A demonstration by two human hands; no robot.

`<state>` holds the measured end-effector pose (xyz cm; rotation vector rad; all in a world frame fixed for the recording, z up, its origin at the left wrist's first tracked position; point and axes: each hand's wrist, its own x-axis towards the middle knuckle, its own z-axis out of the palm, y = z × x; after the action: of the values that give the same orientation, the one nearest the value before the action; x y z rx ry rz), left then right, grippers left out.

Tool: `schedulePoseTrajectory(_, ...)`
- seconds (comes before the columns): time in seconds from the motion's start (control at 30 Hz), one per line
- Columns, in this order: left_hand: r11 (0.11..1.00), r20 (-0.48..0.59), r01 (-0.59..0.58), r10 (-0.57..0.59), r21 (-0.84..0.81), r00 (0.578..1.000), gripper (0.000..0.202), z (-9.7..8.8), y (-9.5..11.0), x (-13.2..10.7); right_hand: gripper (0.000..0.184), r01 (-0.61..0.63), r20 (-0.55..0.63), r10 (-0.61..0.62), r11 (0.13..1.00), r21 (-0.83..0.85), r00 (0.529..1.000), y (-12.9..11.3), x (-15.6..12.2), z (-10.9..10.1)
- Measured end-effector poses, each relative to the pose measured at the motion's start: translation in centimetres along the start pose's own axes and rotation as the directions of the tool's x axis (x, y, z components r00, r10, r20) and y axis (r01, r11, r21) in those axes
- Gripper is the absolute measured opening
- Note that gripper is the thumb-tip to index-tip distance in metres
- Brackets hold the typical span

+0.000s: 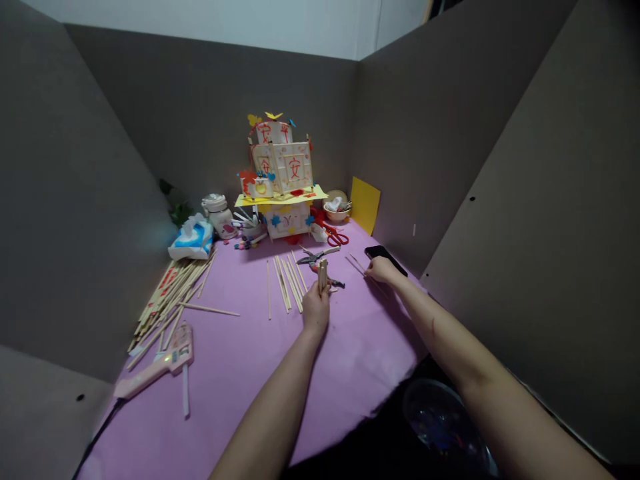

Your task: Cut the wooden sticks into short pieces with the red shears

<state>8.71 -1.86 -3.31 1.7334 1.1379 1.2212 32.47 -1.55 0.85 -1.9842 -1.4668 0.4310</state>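
My left hand [317, 310] is closed round a small bundle of short wooden sticks [323, 272], held upright above the purple cloth. Out to the right, my right hand [383, 271] pinches a thin wooden stick [357, 263] low over the table; a second thin one lies close by it, and the fingertips are partly hidden. Just behind the bundle lie pliers with grey jaws [313, 257] and a red-and-black hand tool [337, 284], partly covered by the left hand. Loose wooden sticks [283, 283] lie in a rough row to the left of that hand.
A paper-and-stick lantern model [290, 167] stands at the back. Red scissors [337, 239], a black phone [385, 259] and a bowl [337, 213] are to the right. On the left are a stick pile [170, 300], tissues [193, 240] and a corded pink glue gun [165, 363]. Grey panels surround the table.
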Motion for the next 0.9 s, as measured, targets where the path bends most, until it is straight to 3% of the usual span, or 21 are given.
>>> schedulePoseTrajectory(0.17, 1.0, -0.002, 0.012, -0.012, -0.006, 1.0, 0.023, 0.1, -0.1, 0.0, 0.024, 0.056, 0.073, -0.083, 0.949, 0.312, 0.994, -3.3, -1.2, -0.3)
schedulePoseTrajectory(0.33, 0.999, 0.007, 0.014, -0.013, -0.053, 1.0, 0.024, 0.1, -0.2, 0.1, 0.028, 0.039, 0.128, -0.173, 0.727, 0.685, 0.977, -5.7, -2.6, 0.2)
schedulePoseTrajectory(0.63, 0.999, -0.011, -0.004, 0.004, -0.036, 1.0, 0.02, 0.1, -0.2, 0.2, 0.032, 0.053, 0.102, -0.199, 0.647, 0.761, 0.975, -6.1, -3.2, 2.0)
schedulePoseTrajectory(0.8, 0.998, -0.005, 0.018, -0.018, -0.064, 1.0, 0.019, 0.1, 0.0, 0.1, 0.036, 0.028, 0.075, -0.152, 0.582, 0.813, 0.986, -5.8, -2.9, 2.5)
schedulePoseTrajectory(0.9, 0.996, -0.009, 0.038, -0.039, -0.076, 0.999, 0.02, 0.1, 0.1, 0.1, 0.039, -0.047, 0.104, -0.083, 0.512, 0.858, 0.991, -5.8, -2.8, 2.5)
